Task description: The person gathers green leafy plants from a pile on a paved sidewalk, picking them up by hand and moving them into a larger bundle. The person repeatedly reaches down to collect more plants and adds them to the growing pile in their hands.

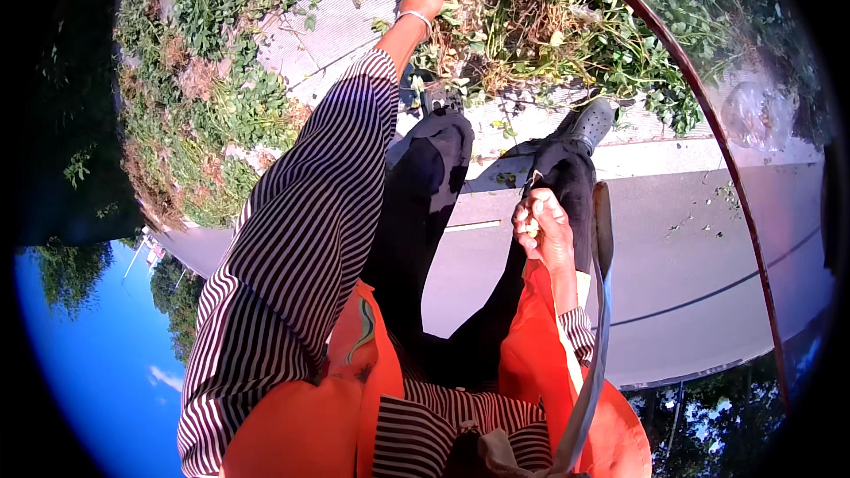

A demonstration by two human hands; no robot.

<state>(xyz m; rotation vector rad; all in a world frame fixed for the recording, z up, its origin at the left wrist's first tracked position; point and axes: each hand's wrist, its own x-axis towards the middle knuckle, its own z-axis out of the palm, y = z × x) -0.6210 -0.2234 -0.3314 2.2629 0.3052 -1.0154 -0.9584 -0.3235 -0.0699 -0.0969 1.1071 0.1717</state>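
Note:
My left hand [425, 3], with a band at the wrist, reaches out to the edge of a heap of uprooted leafy plants [524, 26]. Its thumb points right over the stems; the fingertips are hard to make out, so whether it grips a stem cannot be told. Closer to my body, above my right thigh, my right hand [544, 222] is curled closed around a few small pale-green pieces [532, 228], possibly pods. The plants in the heap show green leaves, yellowing stems and brown, root-like tangles.
More pulled plants [206, 93] cover the pavement [319, 20] at left. A grey perforated clog [593, 123] stands by the kerb [637, 159], with the asphalt road [664, 232] nearer me. A clear plastic object [758, 113] lies at right. A dark red curved rim [714, 113] crosses the view; a strap [601, 318] hangs beside me.

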